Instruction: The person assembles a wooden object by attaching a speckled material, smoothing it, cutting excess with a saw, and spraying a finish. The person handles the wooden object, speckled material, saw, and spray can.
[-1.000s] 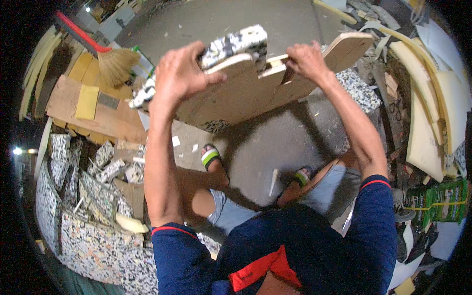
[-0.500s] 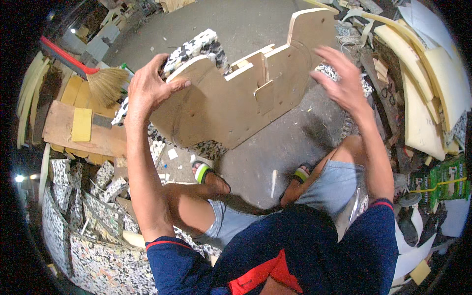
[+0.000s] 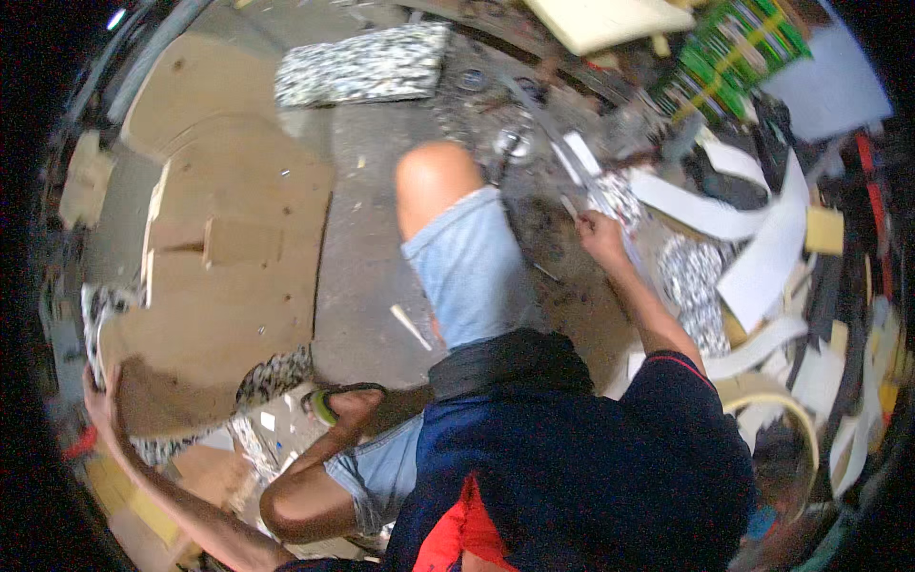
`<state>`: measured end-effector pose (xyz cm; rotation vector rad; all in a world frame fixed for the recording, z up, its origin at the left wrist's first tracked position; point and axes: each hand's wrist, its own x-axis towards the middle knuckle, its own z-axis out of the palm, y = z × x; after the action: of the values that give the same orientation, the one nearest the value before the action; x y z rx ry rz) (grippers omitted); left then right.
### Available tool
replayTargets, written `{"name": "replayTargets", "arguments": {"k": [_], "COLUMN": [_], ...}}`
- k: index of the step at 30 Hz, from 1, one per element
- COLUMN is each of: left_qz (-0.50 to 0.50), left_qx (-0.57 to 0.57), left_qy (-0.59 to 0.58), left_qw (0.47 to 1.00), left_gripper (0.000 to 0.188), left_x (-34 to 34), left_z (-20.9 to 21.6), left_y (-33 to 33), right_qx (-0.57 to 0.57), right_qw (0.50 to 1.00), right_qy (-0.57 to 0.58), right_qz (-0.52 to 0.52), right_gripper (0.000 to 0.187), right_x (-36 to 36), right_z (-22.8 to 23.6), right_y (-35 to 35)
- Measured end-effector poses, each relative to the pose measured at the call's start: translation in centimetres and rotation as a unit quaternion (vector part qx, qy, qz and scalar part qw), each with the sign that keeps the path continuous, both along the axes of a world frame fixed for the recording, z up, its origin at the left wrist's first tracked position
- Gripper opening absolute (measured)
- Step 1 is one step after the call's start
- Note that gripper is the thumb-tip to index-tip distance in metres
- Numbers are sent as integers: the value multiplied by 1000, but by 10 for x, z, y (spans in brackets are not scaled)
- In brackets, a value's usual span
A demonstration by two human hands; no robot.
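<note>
At the left, a large cut-out plywood panel (image 3: 210,286) stands on the floor, with speckled black-and-white foam (image 3: 95,305) behind its edge. My left hand (image 3: 103,400) grips the panel's rounded lower-left edge, thumb on the wood; the fingers behind are partly hidden. To the right, my right hand (image 3: 600,236) is lowered to the floor litter, its fingers closed. A thin pale piece (image 3: 569,206) pokes out at its fingertips, too small and blurred to name. Just beyond that hand lies a long grey strip (image 3: 543,124).
A speckled foam block (image 3: 362,65) lies ahead on the floor. White curved offcuts (image 3: 705,205), another speckled foam piece (image 3: 693,291) and a green package (image 3: 734,57) with a yellow strap crowd the right. A yellowish foam slab (image 3: 610,21) is at the far edge.
My view has turned to the right. My right hand has left the space beside the panel and reached down to the floor at the right; its fingers have closed. My left hand stays on the panel.
</note>
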<state>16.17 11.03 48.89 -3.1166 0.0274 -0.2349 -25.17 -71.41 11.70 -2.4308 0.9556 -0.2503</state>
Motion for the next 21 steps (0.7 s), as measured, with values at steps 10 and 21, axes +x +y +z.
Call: {"name": "replayTargets", "arguments": {"k": [10, 21], "left_qz": [-86, -20], "left_qx": [-85, -33], "left_qy": [-32, -24], "left_qw": [992, 999], "left_gripper": [72, 77], "left_x": [8, -28], "left_z": [-6, -7], "left_y": [42, 19], "right_qx": [-19, 10], "right_qw": [988, 884], "right_qy": [101, 369], "right_qz": [-116, -286], "right_gripper": [22, 40], "right_x": [-135, -170], "right_z": [-117, -171], "right_y": [10, -5]}}
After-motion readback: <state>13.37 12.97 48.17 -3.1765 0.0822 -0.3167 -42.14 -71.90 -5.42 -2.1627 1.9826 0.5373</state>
